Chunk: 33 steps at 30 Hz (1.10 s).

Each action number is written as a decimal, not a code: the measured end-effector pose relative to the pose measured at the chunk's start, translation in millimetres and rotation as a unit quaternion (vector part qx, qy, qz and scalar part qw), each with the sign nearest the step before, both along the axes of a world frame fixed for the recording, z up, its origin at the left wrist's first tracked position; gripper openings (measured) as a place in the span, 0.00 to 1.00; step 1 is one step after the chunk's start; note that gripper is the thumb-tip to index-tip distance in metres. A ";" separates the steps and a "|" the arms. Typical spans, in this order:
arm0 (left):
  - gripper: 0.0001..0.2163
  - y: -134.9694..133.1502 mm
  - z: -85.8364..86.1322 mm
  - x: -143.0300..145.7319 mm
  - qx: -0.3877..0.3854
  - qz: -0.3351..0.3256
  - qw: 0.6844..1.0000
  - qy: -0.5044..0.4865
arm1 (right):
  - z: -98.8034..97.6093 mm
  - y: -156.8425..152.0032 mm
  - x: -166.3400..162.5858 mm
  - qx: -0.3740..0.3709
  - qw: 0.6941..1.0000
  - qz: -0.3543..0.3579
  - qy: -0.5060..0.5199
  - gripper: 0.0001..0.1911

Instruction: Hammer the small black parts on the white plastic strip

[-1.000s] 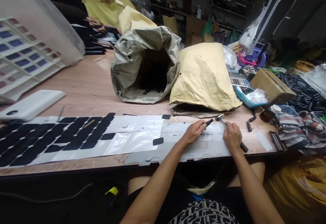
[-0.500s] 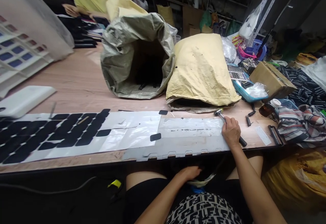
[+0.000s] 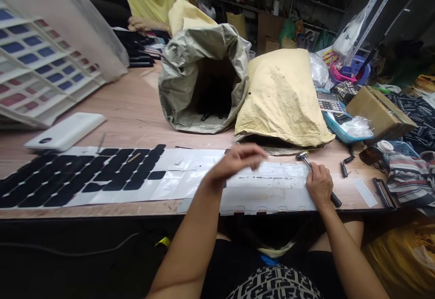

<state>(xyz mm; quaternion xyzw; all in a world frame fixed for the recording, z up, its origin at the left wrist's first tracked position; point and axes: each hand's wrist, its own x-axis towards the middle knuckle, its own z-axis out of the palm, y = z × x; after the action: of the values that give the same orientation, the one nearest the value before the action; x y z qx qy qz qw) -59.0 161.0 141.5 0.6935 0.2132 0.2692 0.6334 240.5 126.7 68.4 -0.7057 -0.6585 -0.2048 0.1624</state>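
- While the right hand [image 3: 320, 185] grips a metal-headed, black-handled hammer [image 3: 306, 160], the tool's head juts out ahead of its fingers and the handle's end shows beyond its heel.
- Blurred, the left hand [image 3: 239, 161] hangs with fingers partly curved, over the near work surface; I cannot tell whether it holds anything.
- Between the hands lies a flat, greyish-white sheet [image 3: 265, 195].
- Left of the left hand: white paper with rounded black patches [image 3: 183, 181].
- Beyond both hands: a cream woven sack [image 3: 282, 95].
- Just right of the right hand: a small black cylindrical piece [image 3: 344, 169].
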 end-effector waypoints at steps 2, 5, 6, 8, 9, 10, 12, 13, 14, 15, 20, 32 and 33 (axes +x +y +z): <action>0.11 56.9 -0.1 -18.2 0.041 0.309 0.949 -0.047 | 0.3 0.5 -0.3 0.001 1.000 0.003 -0.001 0.16; 0.07 142.8 -20.5 -41.0 0.060 0.679 0.731 0.022 | 0.2 1.9 0.1 -0.002 1.000 0.004 0.007 0.16; 0.06 166.3 -29.5 -48.6 0.066 0.732 0.674 0.075 | 0.1 2.5 0.3 -0.004 1.000 0.003 0.011 0.16; 0.05 200.7 -47.7 -63.6 0.086 0.771 0.609 0.167 | -0.2 3.7 0.9 -0.009 1.000 0.003 0.018 0.16; 0.06 211.6 -56.3 -70.3 0.097 0.768 0.599 0.204 | -0.3 4.2 1.1 -0.012 1.000 0.003 0.020 0.16; 0.08 218.6 -64.4 -76.2 0.103 0.759 0.599 0.234 | -0.3 4.6 1.3 -0.016 1.000 0.003 0.021 0.16; 0.12 224.3 -78.7 -84.0 0.097 0.728 0.618 0.280 | 0.1 5.2 1.2 -0.023 0.999 0.003 0.023 0.16; 0.14 224.4 -84.8 -85.8 0.090 0.712 0.629 0.298 | 0.6 5.4 0.9 -0.025 0.999 0.004 0.024 0.16; 0.15 223.8 -90.0 -86.4 0.083 0.698 0.639 0.312 | 1.3 5.5 0.4 -0.026 0.999 0.004 0.026 0.16; 0.16 223.0 -94.0 -86.1 0.078 0.687 0.645 0.325 | 2.0 5.7 -0.2 -0.026 0.999 0.004 0.027 0.16; 0.20 228.2 -97.0 -82.0 0.020 0.692 0.620 0.369 | 4.0 6.4 -2.4 -0.033 0.999 0.004 0.028 0.16; 0.08 211.0 -71.5 -73.0 -0.036 0.782 0.574 0.239 | 4.5 4.4 -3.0 -0.045 0.999 -0.006 0.024 0.16; 0.08 204.5 -64.0 -65.0 -0.016 0.802 0.565 0.194 | 4.5 4.4 -3.1 -0.047 0.999 -0.008 0.024 0.16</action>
<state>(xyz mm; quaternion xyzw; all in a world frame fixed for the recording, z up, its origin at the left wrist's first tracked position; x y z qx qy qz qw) -124.0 365.5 77.5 0.2626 0.8039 0.5219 0.1118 237.4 131.1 72.9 -0.7226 -0.6576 -0.1577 0.1432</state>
